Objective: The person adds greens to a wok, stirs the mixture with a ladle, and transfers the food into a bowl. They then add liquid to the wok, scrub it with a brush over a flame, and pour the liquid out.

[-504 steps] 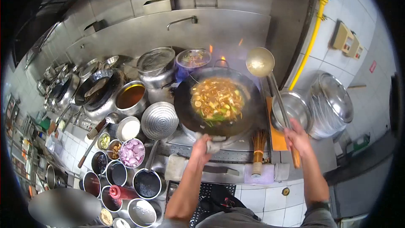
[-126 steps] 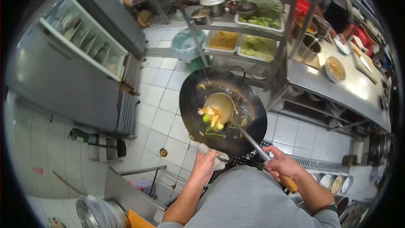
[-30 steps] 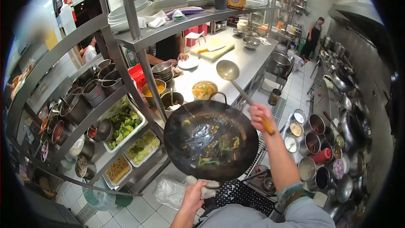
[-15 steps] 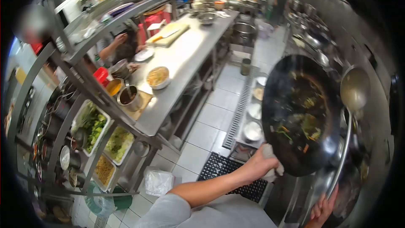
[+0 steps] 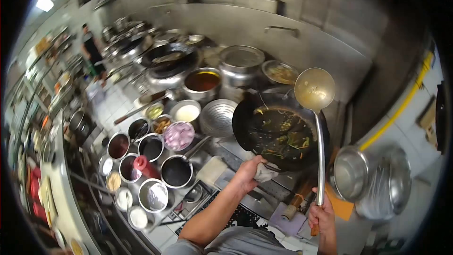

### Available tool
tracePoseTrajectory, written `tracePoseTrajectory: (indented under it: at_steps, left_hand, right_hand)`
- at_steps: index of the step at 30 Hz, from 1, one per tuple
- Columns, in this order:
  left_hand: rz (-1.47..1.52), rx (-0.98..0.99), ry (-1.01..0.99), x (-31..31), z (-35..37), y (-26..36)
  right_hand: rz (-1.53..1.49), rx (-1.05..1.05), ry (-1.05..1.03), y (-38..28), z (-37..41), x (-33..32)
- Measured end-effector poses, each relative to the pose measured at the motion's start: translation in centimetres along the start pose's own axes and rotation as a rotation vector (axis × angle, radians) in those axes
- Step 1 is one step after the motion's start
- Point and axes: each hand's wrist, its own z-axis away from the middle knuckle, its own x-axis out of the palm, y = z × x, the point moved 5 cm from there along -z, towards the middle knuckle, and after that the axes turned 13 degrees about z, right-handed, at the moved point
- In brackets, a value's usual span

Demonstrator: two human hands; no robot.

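Left hand [image 5: 247, 172] grips the wok [image 5: 246, 123] ahead of it through a cloth [image 5: 266, 174]; right hand [image 5: 322, 216] grips the ladle [image 5: 321, 156]. Apparent step: positioning the wok; next move calls for steady left support.

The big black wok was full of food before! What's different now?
The wok was carried from the stove toward the shelves and table, then back beside the strainer. Its big heap of food is gone; only scraps remain. The ladle, earlier dipped inside, is now up at its far right edge. The left hand still grips the cloth at the rim; the right hand still holds the ladle.
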Motion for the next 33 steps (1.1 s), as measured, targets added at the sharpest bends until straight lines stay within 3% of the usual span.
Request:
tracePoseTrajectory:
  at_steps: [5, 11, 17, 19, 24, 27, 30, 31, 32, 33]
  left_hand:
    - [-0.055, -0.106, 0.010, 0.5, -6.2, -1.7]
    - [-0.235, -0.052, 0.100, -0.9, -10.4, -1.1]
    - [-0.263, -0.073, 0.021, -4.8, -5.7, 2.3]
    - [-0.468, 0.153, 0.059, -10.6, -5.2, 3.9]
    - [-0.779, 0.353, 0.238, -17.5, 0.2, 8.0]
    - [-0.892, 0.521, 0.256, -17.9, 1.7, 9.5]
    - [-1.063, 0.607, 0.332, -20.8, 0.8, 9.3]
    - [-1.078, 0.515, 0.378, -20.0, 1.4, 9.8]
    - [-1.042, 0.565, 0.426, -21.3, 1.1, 9.6]
    - [-1.091, 0.598, 0.460, -19.2, 1.8, 10.2]
  right_hand:
    - [-0.172, -0.056, 0.177, -0.2, 2.9, -0.4]
    - [-0.256, -0.089, 0.317, -0.6, 4.5, 3.3]
    - [-0.231, -0.069, 0.318, -1.0, 1.8, 5.7]
    - [-0.217, -0.064, 0.295, -1.9, 0.0, 6.0]
    - [-0.057, -0.042, 0.244, -4.9, -5.9, 7.3]
    - [0.060, -0.099, 0.146, -8.9, -11.9, 8.8]
    - [0.143, -0.189, 0.053, -12.8, -21.0, 9.1]
    - [0.189, -0.169, 0.042, -14.2, -24.7, 9.4]
    - [0.232, -0.159, 0.030, -15.5, -28.6, 9.9]
    - [0.375, -0.153, 0.060, -16.1, -32.7, 10.2]
